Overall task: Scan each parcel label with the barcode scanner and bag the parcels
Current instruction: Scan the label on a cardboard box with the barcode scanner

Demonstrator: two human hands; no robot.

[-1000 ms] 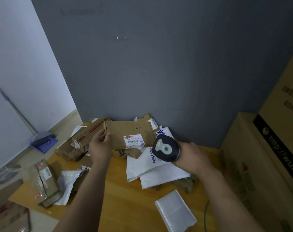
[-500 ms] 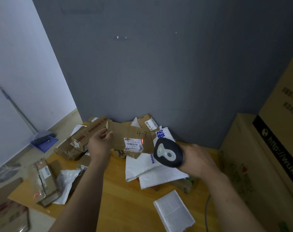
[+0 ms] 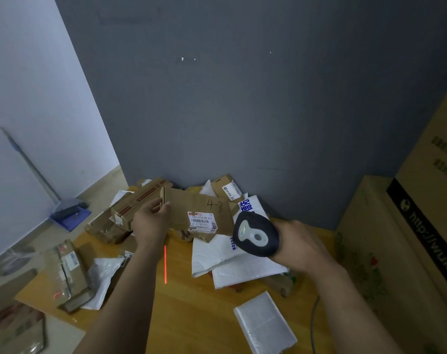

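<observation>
My left hand (image 3: 150, 222) grips the left end of a flat brown cardboard parcel (image 3: 189, 205) marked "4-3", held above the wooden table (image 3: 191, 307). A white barcode label (image 3: 202, 222) sits on its lower front face. In my right hand (image 3: 299, 246) I hold a black barcode scanner (image 3: 255, 235) with a grey top, just right of the parcel. The scanner's red line (image 3: 165, 264) falls on the table below my left wrist, not on the label. White woven bags (image 3: 232, 261) lie under the scanner.
More cardboard parcels (image 3: 138, 205) pile up at the back left, and one taped box (image 3: 66, 274) sits near the table's left edge. A white poly mailer (image 3: 264, 323) lies at the front. Large cartons (image 3: 409, 251) stand to the right. A dustpan (image 3: 69, 213) rests on the floor at left.
The parcel has tilted and shifted slightly right. My right hand with the scanner has moved right and down. A red scan line now shows on the table.
</observation>
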